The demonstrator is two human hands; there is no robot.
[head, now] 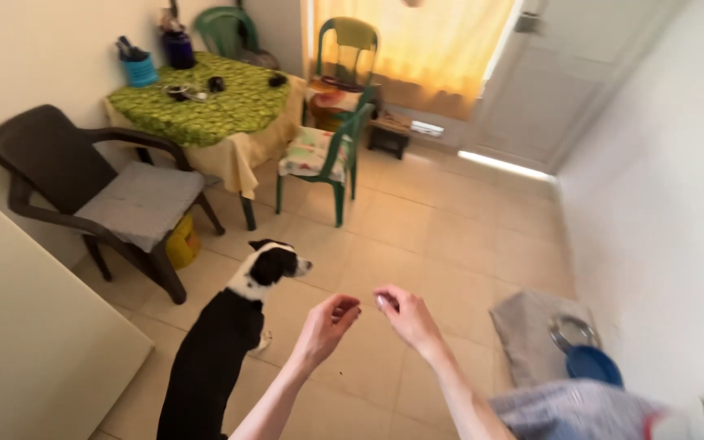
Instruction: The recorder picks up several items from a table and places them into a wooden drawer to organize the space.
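Note:
My left hand (pixel 329 323) and my right hand (pixel 405 315) are raised side by side over the tiled floor, fingertips curled and close together. The right fingers pinch something very small and pale; what it is cannot be made out. The left hand's fingers are bent with nothing visible in them. A black and white dog (pixel 226 342) stands just left of my hands, its head turned toward the right.
A dark plastic armchair with a grey cushion (pixel 99 191) stands at left beside a table with a green cloth (pixel 205 106). Green chairs (pixel 327 151) stand behind. A grey mat (pixel 531 334) with a metal bowl (pixel 574 332) and blue bowl (pixel 594 365) lies by the right wall.

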